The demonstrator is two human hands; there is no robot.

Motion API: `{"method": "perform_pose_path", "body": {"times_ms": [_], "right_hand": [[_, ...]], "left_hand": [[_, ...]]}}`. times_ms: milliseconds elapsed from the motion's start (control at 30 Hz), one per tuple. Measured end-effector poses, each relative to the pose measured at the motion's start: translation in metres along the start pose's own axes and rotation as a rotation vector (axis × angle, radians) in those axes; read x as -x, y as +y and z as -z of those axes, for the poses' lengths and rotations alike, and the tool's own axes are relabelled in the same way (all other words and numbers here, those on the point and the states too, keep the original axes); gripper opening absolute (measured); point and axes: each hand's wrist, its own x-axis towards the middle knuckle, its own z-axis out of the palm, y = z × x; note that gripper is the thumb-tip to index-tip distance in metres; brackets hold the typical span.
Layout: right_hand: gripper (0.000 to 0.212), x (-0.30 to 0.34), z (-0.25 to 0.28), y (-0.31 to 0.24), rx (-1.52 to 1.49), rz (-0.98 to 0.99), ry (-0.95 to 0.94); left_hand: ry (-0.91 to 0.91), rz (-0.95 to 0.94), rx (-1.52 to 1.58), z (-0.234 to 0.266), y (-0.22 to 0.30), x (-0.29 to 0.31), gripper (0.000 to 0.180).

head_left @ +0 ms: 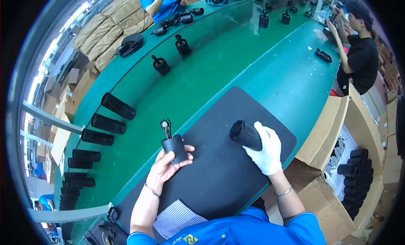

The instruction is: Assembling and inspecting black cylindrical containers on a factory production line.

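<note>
My bare left hand (165, 164) is wrapped round a short black cylinder (174, 149). From its top rises a black ring-shaped piece (165, 125) with a pale round centre, joined by thin red and dark wires. In my right hand (267, 150), which wears a white glove, is a black perforated tube (244, 135), tilted with its open end toward the left. The two parts are apart, both held above a dark grey mat (215, 160). The far side of each held part is hidden.
A green conveyor belt (198, 84) carries black tubes (109, 123) at left and short cylinders with raised pieces (182, 46) farther off. A checked cloth (178, 219) lies by my body. At right stands an open carton (325, 160) with several black parts. Co-workers (356, 55) sit along the line.
</note>
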Motion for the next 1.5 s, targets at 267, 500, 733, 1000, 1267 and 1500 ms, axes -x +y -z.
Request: {"method": "perform_pose_path", "body": {"times_ms": [267,500,733,1000,1267,1500], "right_hand": [[0.070,0.017,0.039,-0.042,-0.061,0.030,-0.115],[0.069,0.031,0.051,-0.044,-0.371,0.032,-0.059],[0.073,0.028,0.067,-0.056,-0.654,-0.035,-0.052],[0.069,0.010,0.069,-0.062,-0.827,-0.071,-0.256],[0.063,0.006,0.056,-0.051,-0.867,0.090,-0.382],[0.063,-0.002,0.059,-0.059,-0.821,0.146,-0.436]], "left_hand": [[-0.060,0.279,0.287,-0.042,-0.004,0.036,0.077],[-0.117,0.252,0.333,-0.043,-0.019,0.042,0.062],[-0.122,-0.075,-0.580,-0.066,-0.012,0.043,0.064],[-0.019,-0.364,-1.361,-0.088,-0.007,0.048,0.077],[-0.160,-0.585,-1.483,-0.088,-0.010,0.043,0.073],[-0.147,-0.667,-1.587,-0.082,-0.014,0.047,0.072]]}}
